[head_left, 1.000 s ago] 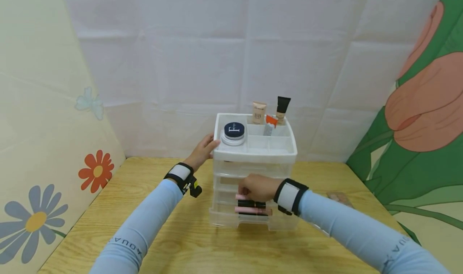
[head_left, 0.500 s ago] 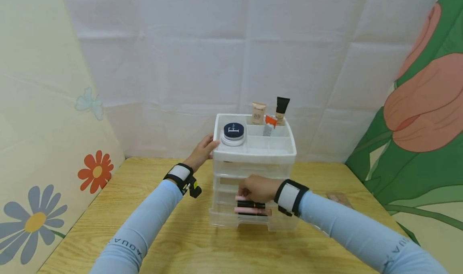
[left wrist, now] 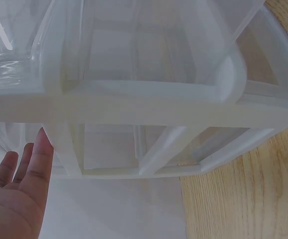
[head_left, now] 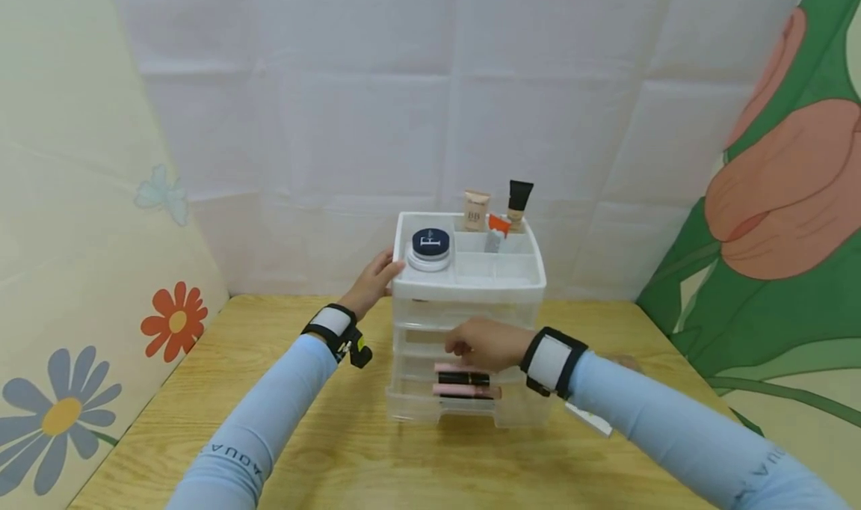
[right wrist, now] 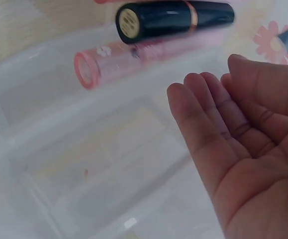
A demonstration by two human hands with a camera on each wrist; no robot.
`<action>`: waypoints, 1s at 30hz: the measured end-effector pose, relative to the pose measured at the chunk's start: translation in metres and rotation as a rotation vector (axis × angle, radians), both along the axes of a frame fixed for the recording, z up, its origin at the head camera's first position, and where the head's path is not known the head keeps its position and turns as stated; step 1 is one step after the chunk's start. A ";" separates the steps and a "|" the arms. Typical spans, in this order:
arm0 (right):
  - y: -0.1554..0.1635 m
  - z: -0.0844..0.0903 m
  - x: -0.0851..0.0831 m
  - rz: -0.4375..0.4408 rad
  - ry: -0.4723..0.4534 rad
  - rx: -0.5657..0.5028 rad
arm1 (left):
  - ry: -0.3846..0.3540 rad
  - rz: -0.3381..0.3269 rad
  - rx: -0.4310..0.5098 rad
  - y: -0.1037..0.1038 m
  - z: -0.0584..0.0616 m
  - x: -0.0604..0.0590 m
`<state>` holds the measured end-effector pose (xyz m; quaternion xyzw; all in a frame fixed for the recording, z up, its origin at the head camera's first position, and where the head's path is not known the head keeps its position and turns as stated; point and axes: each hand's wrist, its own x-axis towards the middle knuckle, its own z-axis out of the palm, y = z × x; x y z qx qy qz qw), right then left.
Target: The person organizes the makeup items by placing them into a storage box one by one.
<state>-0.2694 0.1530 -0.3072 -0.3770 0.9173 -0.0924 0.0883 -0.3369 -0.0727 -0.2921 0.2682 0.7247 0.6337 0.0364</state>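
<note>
A white drawer organizer (head_left: 471,293) stands on the table with its clear bottom drawer (head_left: 407,407) pulled out. Several lip products lie across that drawer, among them a pink tube (right wrist: 104,65) with a clear barrel and a black lipstick tube (right wrist: 161,21) with a gold band. Just above them is my right hand (head_left: 491,343), its fingers loosely bent; the right wrist view shows nothing between them. My left hand (head_left: 368,286) rests against the organizer's left side near the top, fingers extended in the left wrist view.
On the organizer's top tray sit a jar with a dark blue lid (head_left: 430,242), a BB cream tube (head_left: 476,211), a black-capped tube (head_left: 519,203) and a small orange-topped tube (head_left: 498,229). A flat white item (head_left: 590,418) lies partly under my right forearm on the wooden table (head_left: 323,450).
My right hand has let go of the pink tube and lifted slightly back off it; the tube lies in the drawer. My left hand stays in place. The head view has shifted slightly.
</note>
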 end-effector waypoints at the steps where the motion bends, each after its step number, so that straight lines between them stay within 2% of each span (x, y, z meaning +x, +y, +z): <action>1: 0.002 0.003 0.001 -0.002 -0.005 -0.007 | -0.001 -0.001 -0.001 0.000 0.001 0.001; 5: 0.010 0.014 0.007 0.028 0.013 -0.055 | -0.008 0.003 -0.001 0.000 0.002 0.002; 8: 0.019 0.022 0.010 0.065 0.063 -0.079 | -0.004 0.005 0.004 0.001 0.001 0.000; 12: 0.032 0.034 0.015 0.109 0.118 -0.120 | -0.017 0.011 0.023 0.000 -0.007 -0.011; 15: 0.043 0.041 0.018 0.116 0.124 -0.152 | -0.022 0.022 0.027 0.000 -0.013 -0.019; 24: 0.075 0.055 0.022 -0.005 0.076 -0.161 | 0.007 0.034 0.018 0.000 -0.017 -0.021; 30: 0.096 0.053 0.024 -0.057 0.044 -0.174 | -0.011 0.042 0.012 0.001 -0.016 -0.019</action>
